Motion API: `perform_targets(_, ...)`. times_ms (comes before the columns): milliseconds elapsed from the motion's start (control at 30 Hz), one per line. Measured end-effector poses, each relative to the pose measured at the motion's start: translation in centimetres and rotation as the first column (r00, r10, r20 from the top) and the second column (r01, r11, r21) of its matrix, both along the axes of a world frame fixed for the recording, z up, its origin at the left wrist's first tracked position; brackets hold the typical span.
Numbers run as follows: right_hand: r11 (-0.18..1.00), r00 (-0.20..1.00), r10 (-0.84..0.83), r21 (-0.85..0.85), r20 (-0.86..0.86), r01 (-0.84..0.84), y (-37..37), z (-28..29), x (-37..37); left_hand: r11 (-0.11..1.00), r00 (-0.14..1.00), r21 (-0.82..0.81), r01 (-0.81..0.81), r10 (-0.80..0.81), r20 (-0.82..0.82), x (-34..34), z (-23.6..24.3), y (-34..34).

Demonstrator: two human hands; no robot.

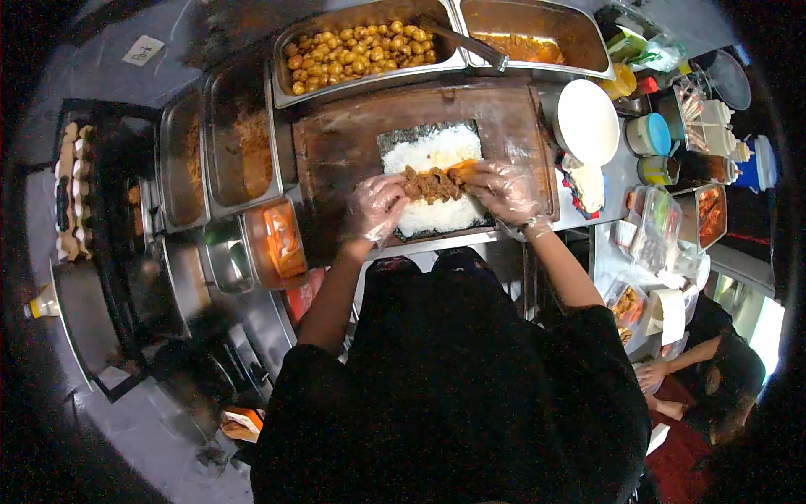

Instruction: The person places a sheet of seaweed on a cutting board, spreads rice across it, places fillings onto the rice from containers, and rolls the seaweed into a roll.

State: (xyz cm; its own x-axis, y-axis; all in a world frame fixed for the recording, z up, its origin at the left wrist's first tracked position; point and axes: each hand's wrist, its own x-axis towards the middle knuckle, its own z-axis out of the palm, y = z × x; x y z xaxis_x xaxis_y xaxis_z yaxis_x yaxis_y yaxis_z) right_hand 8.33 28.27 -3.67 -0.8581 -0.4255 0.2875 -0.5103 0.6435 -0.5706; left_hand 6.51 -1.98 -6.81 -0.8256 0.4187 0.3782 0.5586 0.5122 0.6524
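A dark seaweed sheet (393, 144) lies on the brown cutting board (332, 147), covered with a layer of white rice (432, 151). Across the middle of the rice runs a mound of brown chopped meat (432, 186), with orange strips (462, 170) along its far right side. My left hand (375, 206), in a clear plastic glove, has its fingers closed at the left end of the meat. My right hand (506, 191), gloved alike, pinches at the right end, over the orange strips. Its fingertips partly hide what they grip.
Behind the board stand a metal pan of small round potatoes (361, 55) and another metal pan (537, 38) with tongs. Food trays (243, 143) line the left. A white bowl (586, 123) is at the right. Another person's hands (653, 378) show at lower right.
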Motion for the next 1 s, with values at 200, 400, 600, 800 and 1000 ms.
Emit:
perform_targets(200,0.99,0.99,-0.09,-0.098,0.107,0.1,-0.6,3.4,-1.2,0.988,0.978,0.064,-0.144,0.132,0.159,0.1,-0.4,-0.7)
perform_targets(400,0.967,0.956,0.08,0.213,0.282,-0.144,-1.0,3.6,-2.4,0.974,1.0,-0.229,0.001,0.004,0.019,-1.3,3.9,2.3)
perform_targets(600,0.974,0.963,0.15,0.131,0.224,-0.182,0.3,-0.5,-2.5,0.967,0.994,-0.251,0.047,-0.022,0.104,-1.2,-1.1,0.5)
perform_targets(800,0.954,0.958,0.139,0.227,0.25,-0.198,-1.2,1.1,-2.7,0.911,0.997,-0.407,0.071,-0.06,0.04,-0.9,0.4,2.9)
perform_targets(1000,0.917,0.987,0.153,0.366,0.051,-0.161,-1.7,0.5,-2.0,0.716,0.999,-0.698,0.005,-0.029,-0.022,0.2,1.1,6.1)
